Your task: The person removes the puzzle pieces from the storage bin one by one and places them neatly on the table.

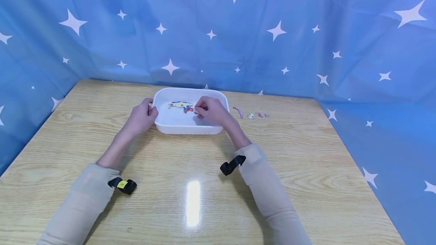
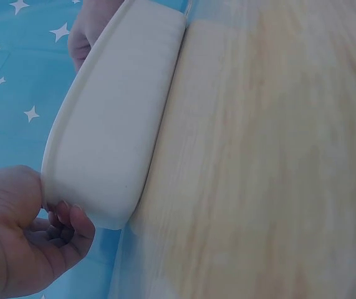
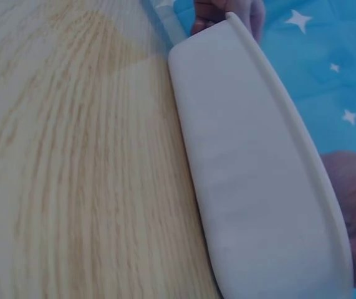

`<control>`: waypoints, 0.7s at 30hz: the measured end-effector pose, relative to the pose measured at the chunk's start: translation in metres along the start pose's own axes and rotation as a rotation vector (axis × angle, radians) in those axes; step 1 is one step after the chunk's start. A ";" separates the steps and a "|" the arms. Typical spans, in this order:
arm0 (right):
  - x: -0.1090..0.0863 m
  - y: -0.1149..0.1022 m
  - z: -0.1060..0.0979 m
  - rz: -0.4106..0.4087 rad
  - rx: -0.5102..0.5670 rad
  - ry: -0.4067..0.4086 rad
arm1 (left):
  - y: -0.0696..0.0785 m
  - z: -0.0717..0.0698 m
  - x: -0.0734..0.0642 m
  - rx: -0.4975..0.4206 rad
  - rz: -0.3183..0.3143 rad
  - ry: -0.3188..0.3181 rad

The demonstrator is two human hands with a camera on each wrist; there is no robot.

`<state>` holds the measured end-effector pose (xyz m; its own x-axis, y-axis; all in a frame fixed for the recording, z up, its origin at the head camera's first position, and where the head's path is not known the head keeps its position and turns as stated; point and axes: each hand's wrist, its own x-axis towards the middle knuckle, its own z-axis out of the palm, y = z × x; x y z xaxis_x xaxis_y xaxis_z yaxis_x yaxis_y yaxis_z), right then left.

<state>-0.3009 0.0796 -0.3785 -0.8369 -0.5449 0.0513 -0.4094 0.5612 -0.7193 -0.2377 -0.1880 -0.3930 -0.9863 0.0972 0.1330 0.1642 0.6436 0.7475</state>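
Observation:
A white rectangular plastic tub (image 1: 185,129) rests on the wooden table. My left hand (image 1: 141,115) holds its left end, with thumb and curled fingers (image 2: 72,230) at the rim. Inside lies a cluster of thin, flat cut-out pieces: a long pale-yellow one with blue edges (image 1: 179,104) and a red one (image 1: 188,110) beside it. My right hand (image 1: 212,109) reaches in over the right side, thumb and forefinger pinched at a small flat piece (image 1: 196,112) by the red one. From the right wrist view, the tub's wall (image 3: 252,168) hides those fingertips.
Right of the tub, several small cut-outs lie in a row: a long purple strip (image 1: 239,112), a pale piece (image 1: 251,116) and little purple bits (image 1: 259,115). A blue curtain (image 1: 218,56) with white stars hangs behind the table (image 1: 163,184).

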 end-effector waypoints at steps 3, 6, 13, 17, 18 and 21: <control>-0.004 0.003 -0.004 -0.013 0.005 0.026 | 0.000 0.000 0.000 -0.002 -0.003 -0.003; -0.009 0.003 -0.009 -0.031 0.012 0.053 | 0.000 0.000 0.000 -0.005 -0.013 -0.011; -0.023 0.006 -0.021 -0.031 0.012 0.133 | 0.000 0.000 0.000 0.000 -0.014 -0.012; -0.033 0.009 -0.030 -0.030 0.069 0.193 | 0.000 0.000 0.000 0.004 -0.015 -0.009; -0.036 0.010 -0.032 -0.035 0.093 0.208 | 0.000 0.000 0.000 0.004 -0.016 -0.009; -0.044 0.014 -0.041 -0.053 0.155 0.251 | 0.001 0.000 0.000 0.001 -0.017 -0.013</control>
<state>-0.2845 0.1371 -0.3622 -0.8875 -0.3889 0.2472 -0.4105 0.4235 -0.8076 -0.2380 -0.1875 -0.3923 -0.9891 0.0961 0.1119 0.1475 0.6462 0.7488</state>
